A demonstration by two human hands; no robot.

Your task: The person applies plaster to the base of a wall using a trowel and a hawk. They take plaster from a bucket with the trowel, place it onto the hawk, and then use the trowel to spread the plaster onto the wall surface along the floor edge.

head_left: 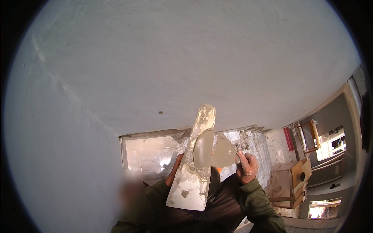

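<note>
My left hand point(174, 171) is closed around the far side of a long, flat plastering board point(189, 190), most of its fingers hidden behind it. Pale, dried smears cover the board, which is tilted up toward the wall. My right hand point(248, 167) grips a trowel point(225, 150) by its handle end. Grey plaster coats the trowel's broad blade, whose left edge meets the board. At that edge a smooth lump of wet plaster point(203, 148) lies on the board's face.
A grey plastered wall point(217, 58) rises in front, meeting a side wall point(58, 147) at a corner on the left. Crumbs of plaster point(243, 141) lie on the splashed floor near the wall's foot. To the right stand a wooden box-like cabinet point(283, 178) and a wooden frame point(311, 136).
</note>
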